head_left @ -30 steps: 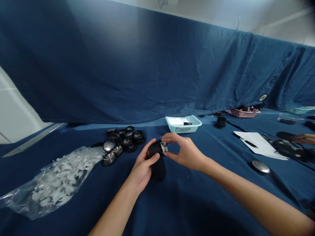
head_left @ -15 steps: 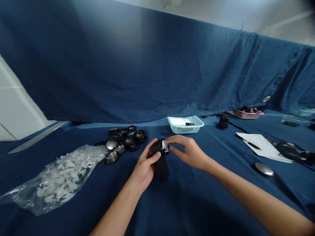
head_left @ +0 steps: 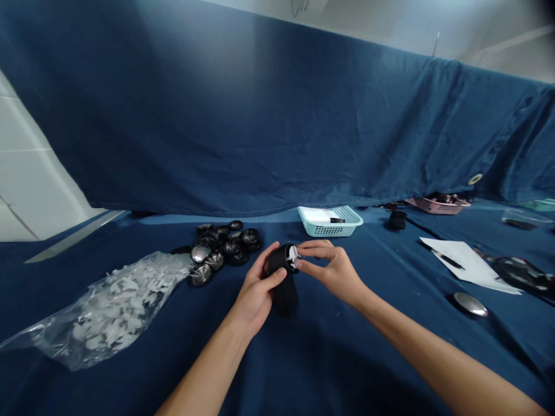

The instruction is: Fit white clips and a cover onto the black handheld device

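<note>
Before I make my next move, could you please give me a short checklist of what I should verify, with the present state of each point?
1. Left hand has hold of the black part: ok, fingers and thumb wrap around it.
2. Open end of the black part faces the right hand: ok.
3. Right hand clear of the white piece: not ok, its fingertips are at it.
4. Depth of the white piece in the open end: cannot tell, too small and partly covered.
5. Plastic bag away from both hands: ok, it lies to the left.
6. Light blue basket apart from both hands: ok, it stands beyond them.
</note>
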Demonstrator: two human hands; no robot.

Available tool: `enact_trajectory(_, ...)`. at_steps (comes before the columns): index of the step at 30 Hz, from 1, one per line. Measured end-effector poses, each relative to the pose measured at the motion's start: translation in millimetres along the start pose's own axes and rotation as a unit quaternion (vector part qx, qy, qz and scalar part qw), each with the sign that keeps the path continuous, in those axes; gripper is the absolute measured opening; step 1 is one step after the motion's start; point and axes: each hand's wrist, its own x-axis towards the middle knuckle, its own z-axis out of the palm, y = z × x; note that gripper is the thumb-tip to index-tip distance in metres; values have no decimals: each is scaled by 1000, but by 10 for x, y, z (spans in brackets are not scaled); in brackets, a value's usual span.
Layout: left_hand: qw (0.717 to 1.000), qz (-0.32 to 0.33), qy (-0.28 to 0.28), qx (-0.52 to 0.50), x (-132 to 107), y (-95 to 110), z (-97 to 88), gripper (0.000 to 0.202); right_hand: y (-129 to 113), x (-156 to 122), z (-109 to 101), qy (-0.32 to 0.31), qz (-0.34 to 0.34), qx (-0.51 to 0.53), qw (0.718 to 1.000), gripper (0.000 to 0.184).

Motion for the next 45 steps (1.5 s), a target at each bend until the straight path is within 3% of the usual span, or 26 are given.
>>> enact_trajectory(12, 999, 38, 15, -7, 4, 24, -6, 67, 2, -167, 228, 77, 10, -12, 997, 17)
enact_trajectory(16, 999, 28, 15, -14, 10, 11, -15, 67, -34, -114, 183, 107, -1, -22, 994, 16)
enact_trajectory(20, 1000, 18, 2, -20, 18, -2, -28, 67, -45, -4, 51, 29, -35, -48, 998, 23)
enact_trajectory(23, 999, 13, 4, -35, 10, -6, -14, 65, -14, 34, -6, -13, 0, -25, 1000, 24)
enact_trajectory(26, 999, 4, 9, -52, -5, -12, 10, 64, 18, 19, 1, -8, 13, 1, 1000, 25)
enact_trajectory(30, 999, 1, 10, -49, -13, -20, 15, 64, 27, -13, 29, 13, -16, -12, 1000, 23)
enact_trajectory(45, 1000, 15, 15, -9, -14, -1, 12, 71, -39, 57, -52, -29, -55, -103, 993, 19)
